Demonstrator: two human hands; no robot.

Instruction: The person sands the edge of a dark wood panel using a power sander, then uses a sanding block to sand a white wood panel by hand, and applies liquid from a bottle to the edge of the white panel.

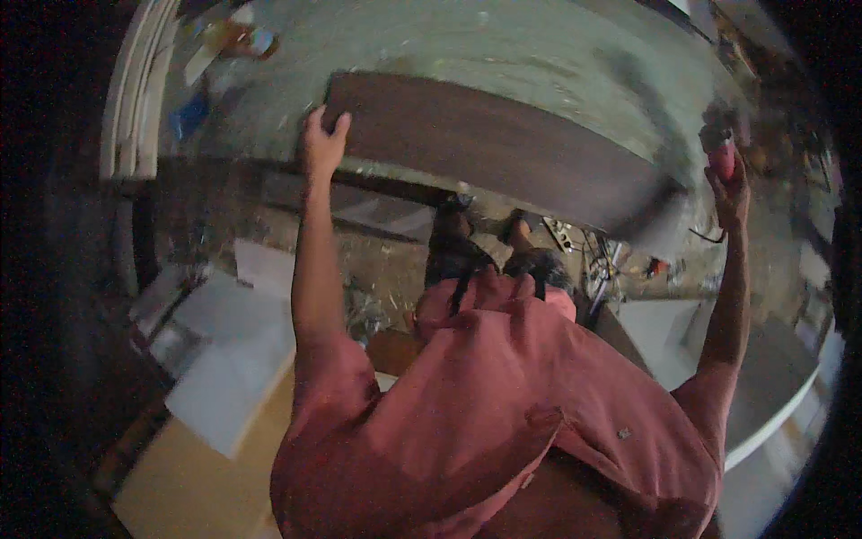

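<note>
From the head view I see the left hand raised at the upper left of the frame, its fingers curled over the left end of a long dark brown board, so it is closed on that end. The board's long axis runs from that hand across the upper middle of the frame, sloping down to the right, and its far end blurs out near the right edge, short of the right hand. So the left hand is the one touching the board; the right hand stands apart from it, just beyond its right end. The right hand is lifted at the upper right and wrapped around a small red-pink tool, gripping it firmly; I cannot tell what sort of tool it is. Both forearms rise from the red shirt that fills the lower middle. Behind the board lies a grey, speckled floor. At the upper left of the frame there is a blue object and an orange-and-blue package, both too blurred to read by shape. At the lower left sit pale white slabs on a tan surface. Right of centre, below the board, small bits of hardware are scattered, too small to tell apart.
</note>
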